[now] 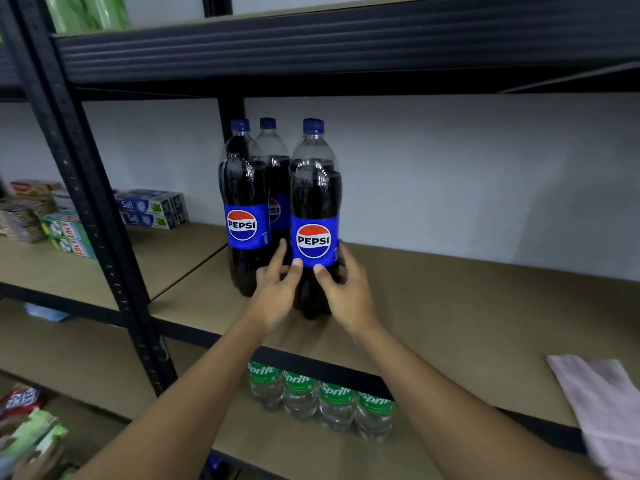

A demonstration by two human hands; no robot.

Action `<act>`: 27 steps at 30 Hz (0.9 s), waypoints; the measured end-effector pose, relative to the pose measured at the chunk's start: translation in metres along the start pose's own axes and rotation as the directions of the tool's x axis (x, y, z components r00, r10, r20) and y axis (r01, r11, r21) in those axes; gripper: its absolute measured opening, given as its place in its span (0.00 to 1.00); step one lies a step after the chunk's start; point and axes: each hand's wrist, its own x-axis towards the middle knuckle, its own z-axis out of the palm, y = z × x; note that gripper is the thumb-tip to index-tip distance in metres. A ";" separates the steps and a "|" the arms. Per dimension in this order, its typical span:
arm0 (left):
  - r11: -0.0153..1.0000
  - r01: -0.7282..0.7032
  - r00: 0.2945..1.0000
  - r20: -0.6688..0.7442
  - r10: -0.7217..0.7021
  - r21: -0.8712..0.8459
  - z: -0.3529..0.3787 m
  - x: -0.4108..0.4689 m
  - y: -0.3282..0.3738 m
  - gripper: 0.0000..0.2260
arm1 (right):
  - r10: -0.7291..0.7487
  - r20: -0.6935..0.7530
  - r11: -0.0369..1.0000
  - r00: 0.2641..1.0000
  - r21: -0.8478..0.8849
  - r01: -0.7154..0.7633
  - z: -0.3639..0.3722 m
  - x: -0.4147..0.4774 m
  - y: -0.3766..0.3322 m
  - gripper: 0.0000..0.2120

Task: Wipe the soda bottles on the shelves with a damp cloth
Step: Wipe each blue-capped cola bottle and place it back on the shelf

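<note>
**Inspector:** Position of the tall, clear plastic front Pepsi bottle [314,209], the one with dark cola, blue label and blue cap?

**Assistant:** Upright on the tan board shelf [450,306], middle level of the black metal rack [86,202], near the front edge.

**Inspector:** The person's hands?

**Assistant:** Both are on it. The left hand [277,289] curls round its lower left side, thumb at the label's bottom edge. The right hand [346,289] wraps round the lower right side the same way.

**Inspector:** Neighbouring stock?

**Assistant:** A second Pepsi bottle [244,209] stands just to the left, and a third Pepsi bottle [273,157] behind, between the two. Another blue cap shows directly behind the front one.

**Inspector:** The cloth?

**Assistant:** A pale pink cloth [599,403] lies at the far right of the same shelf, hanging over its front edge, well apart from both hands.

**Inspector:** Elsewhere?

**Assistant:** Four clear Sprite bottles [318,393] with green labels stand in a row on the shelf below. Blue-and-white toothpaste boxes [152,209] are stacked on the neighbouring shelf to the left.
</note>
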 end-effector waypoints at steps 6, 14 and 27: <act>0.995 -0.095 0.994 0.044 0.095 -0.014 0.049 -0.033 0.010 0.21 | -0.054 -0.077 0.997 0.996 -0.067 0.049 -0.067 -0.038 0.000 0.31; 0.949 -0.175 0.965 0.145 0.218 -0.263 0.146 -0.088 0.032 0.21 | -0.034 -0.154 0.995 0.987 -0.095 0.020 -0.173 -0.086 -0.005 0.32; 0.936 -0.229 0.920 0.255 0.298 -0.268 0.212 -0.137 0.061 0.24 | 0.017 -0.239 0.996 0.971 -0.081 -0.037 -0.260 -0.132 -0.007 0.33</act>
